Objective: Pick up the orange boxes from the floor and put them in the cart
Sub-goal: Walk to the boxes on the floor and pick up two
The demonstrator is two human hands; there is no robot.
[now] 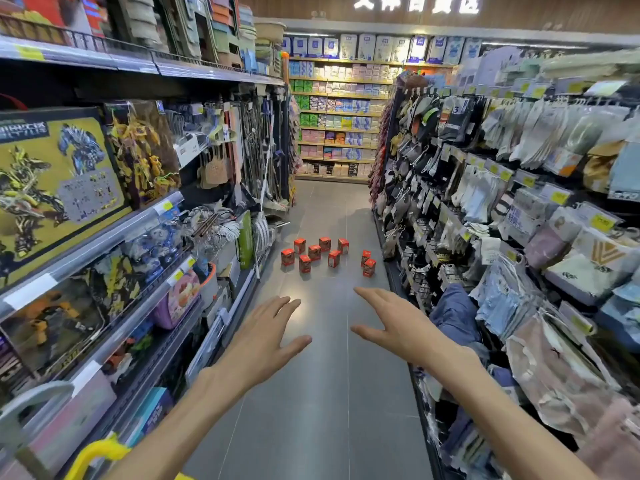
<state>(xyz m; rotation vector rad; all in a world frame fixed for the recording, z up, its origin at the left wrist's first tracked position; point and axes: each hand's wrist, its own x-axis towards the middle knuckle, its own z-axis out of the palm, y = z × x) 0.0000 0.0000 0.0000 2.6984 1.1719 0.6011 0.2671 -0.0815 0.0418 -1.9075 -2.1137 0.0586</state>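
A person's left hand [265, 336] and right hand [398, 325] reach forward over a grey tiled floor [322, 410] in a shop aisle, both with fingers straight and spread, palms down, holding nothing. At the lower left corner, a yellow handle [95, 453] and a grey curved bar [31, 400], seemingly parts of the cart, edge into view; the rest of it cannot be seen.

Well ahead of the hands, nine small orange boxes [334, 258] stand on the floor in a loose cluster. Each is orange-red with a pale printed panel on one face, and each stands upright on its end, long axis vertical. Seven are grouped toward the left of the aisle; two more [367, 264] stand just beside each other near the right-hand shelving. Most show their printed faces toward the camera, some turned slightly aside; the print is too small to read.

Shelves on the left [104, 216] carry boxed robot toys [55, 188], and further along, hanging brushes and mops [256, 147]. Racks on the right [519, 188] hold packaged socks and folded cloth goods with yellow price tags. At the far end of the aisle, a wall of shelves [336, 116] is stacked with pastel packages beneath a lit white sign [415, 3].
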